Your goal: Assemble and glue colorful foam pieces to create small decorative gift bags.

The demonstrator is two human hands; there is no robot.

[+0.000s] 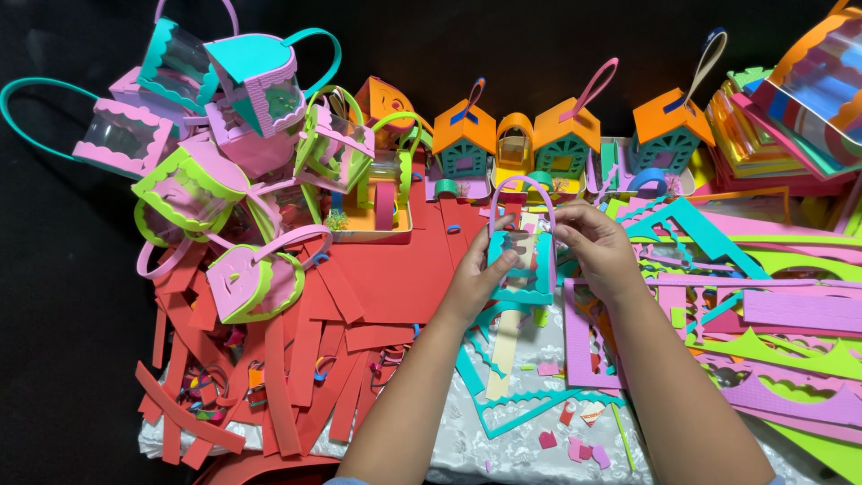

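Observation:
Both hands hold one small teal foam basket frame (523, 260) with a pink arched handle (523, 186) over the middle of the table. My left hand (482, 274) grips its left side, thumb on the front. My right hand (597, 247) pinches its right upper edge. Under the basket lie a cream strip (503, 355) and teal scalloped offcuts (516, 404).
Finished pink, green and teal foam baskets (233, 135) pile at the back left. A row of orange-roofed teal foam houses (557, 139) stands behind. Red foam strips (296, 359) cover the left. Pink, green and teal sheets (772, 314) cover the right, clear sheets (808, 90) stacked beyond.

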